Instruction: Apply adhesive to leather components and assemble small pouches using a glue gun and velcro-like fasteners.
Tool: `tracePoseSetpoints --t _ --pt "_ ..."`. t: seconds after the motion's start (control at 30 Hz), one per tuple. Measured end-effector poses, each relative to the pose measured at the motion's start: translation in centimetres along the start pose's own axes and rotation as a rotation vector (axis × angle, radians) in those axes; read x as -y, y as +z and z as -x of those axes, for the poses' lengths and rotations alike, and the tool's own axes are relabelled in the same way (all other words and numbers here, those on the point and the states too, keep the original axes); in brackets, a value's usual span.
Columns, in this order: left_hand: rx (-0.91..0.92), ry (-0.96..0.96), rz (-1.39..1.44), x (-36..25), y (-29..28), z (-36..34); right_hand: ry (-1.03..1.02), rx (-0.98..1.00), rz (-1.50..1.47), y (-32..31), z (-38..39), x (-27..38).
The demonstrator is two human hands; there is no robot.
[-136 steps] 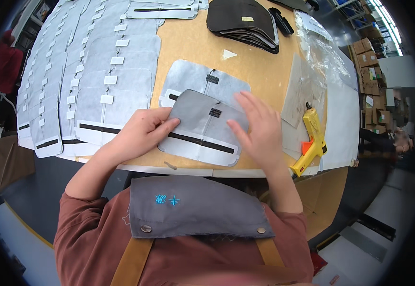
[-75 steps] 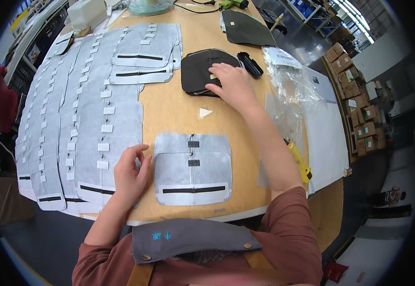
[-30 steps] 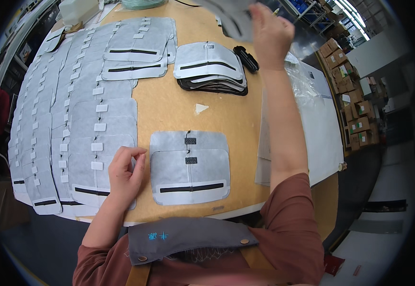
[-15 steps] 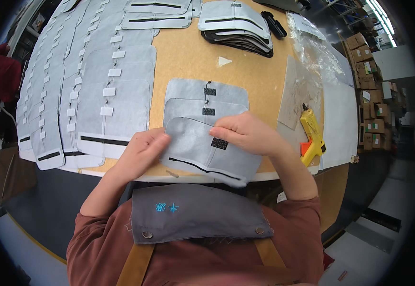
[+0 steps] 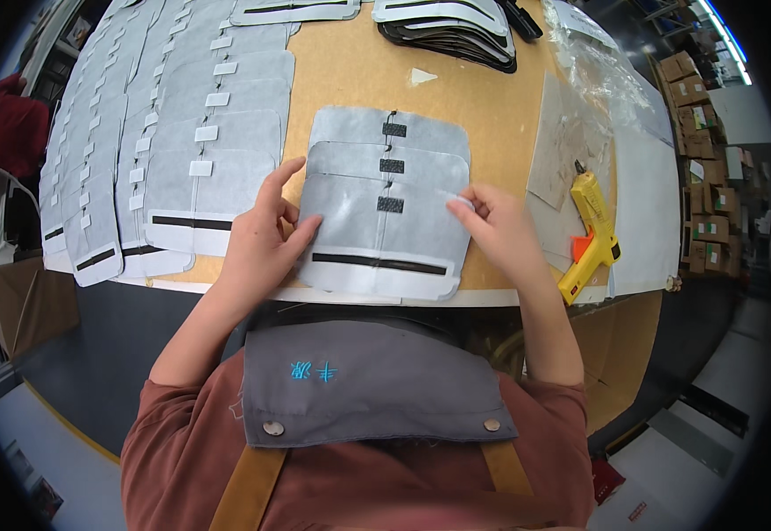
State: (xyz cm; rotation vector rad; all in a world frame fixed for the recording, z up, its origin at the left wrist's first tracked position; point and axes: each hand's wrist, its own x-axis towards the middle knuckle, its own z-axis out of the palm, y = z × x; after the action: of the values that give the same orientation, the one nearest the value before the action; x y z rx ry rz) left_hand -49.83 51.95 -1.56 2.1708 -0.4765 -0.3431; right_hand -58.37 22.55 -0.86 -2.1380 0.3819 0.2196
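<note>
Between two bare hands at the near edge of a tan worktable (image 5: 341,75), three pale gray panels lie overlapped in steps, the front panel (image 5: 346,226) uppermost and closest to the person. Each carries a dark textured patch (image 5: 391,205), the three patches lined up midway between the hands; a black strip (image 5: 378,263) crosses the front panel's white lower band. The left hand (image 5: 266,237) is spread, its thumb against the front panel's side and its forefinger raised near the upper corner. The right hand (image 5: 502,232) is curled at the opposite side, thumb and forefinger close together at the edge; whether they pinch the fabric cannot be told. Just outside the right hand rests a yellow glue gun (image 5: 593,232) with an orange trigger, its nozzle pointing away from the person. Outside the left hand, rows of similar panels (image 5: 177,199) with white tabs overlap one another. Beyond both hands, a white scrap (image 5: 421,77) lies short of a thick stack (image 5: 447,40) of dark and pale pieces. Farther out past the right hand, clear plastic wrap (image 5: 614,88) lies crumpled, and cardboard boxes (image 5: 706,190) stand off the table.
</note>
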Motion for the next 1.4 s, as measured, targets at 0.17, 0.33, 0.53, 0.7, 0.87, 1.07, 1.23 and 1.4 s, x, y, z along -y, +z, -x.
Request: tracePoseSetpoints --t 0.17,0.33,0.53,0.7,0.87,1.07,1.23,1.4 --pt "-0.011 0.096 -0.098 1.0 1.1 0.1 -0.086 -0.139 0.213 0.7 -1.3 -0.3" --pt "-0.01 0.078 -0.143 1.0 1.3 0.1 -0.129 -0.156 0.213 1.0 -1.7 -1.4" --pt "-0.206 0.387 -0.315 1.8 1.5 -0.8 -0.164 -0.375 0.211 0.1 0.5 -1.9" --pt "-0.191 0.098 -0.045 1.5 0.4 0.4 0.027 -1.033 0.546 -3.8 6.2 -7.3" --pt "-0.066 0.209 0.198 0.2 1.8 0.6 0.493 -1.038 0.524 -6.0 10.6 -11.5" --pt "0.031 0.339 0.079 -2.5 3.3 1.8 0.627 -0.808 0.216 -8.1 10.8 -11.5" --pt "0.028 0.344 -0.029 -2.6 3.4 2.7 0.51 -0.867 -0.119 -7.9 10.6 -15.6" --pt "0.034 0.363 -0.07 -2.8 3.5 3.0 0.272 -0.882 -0.714 -7.0 11.3 -14.6"
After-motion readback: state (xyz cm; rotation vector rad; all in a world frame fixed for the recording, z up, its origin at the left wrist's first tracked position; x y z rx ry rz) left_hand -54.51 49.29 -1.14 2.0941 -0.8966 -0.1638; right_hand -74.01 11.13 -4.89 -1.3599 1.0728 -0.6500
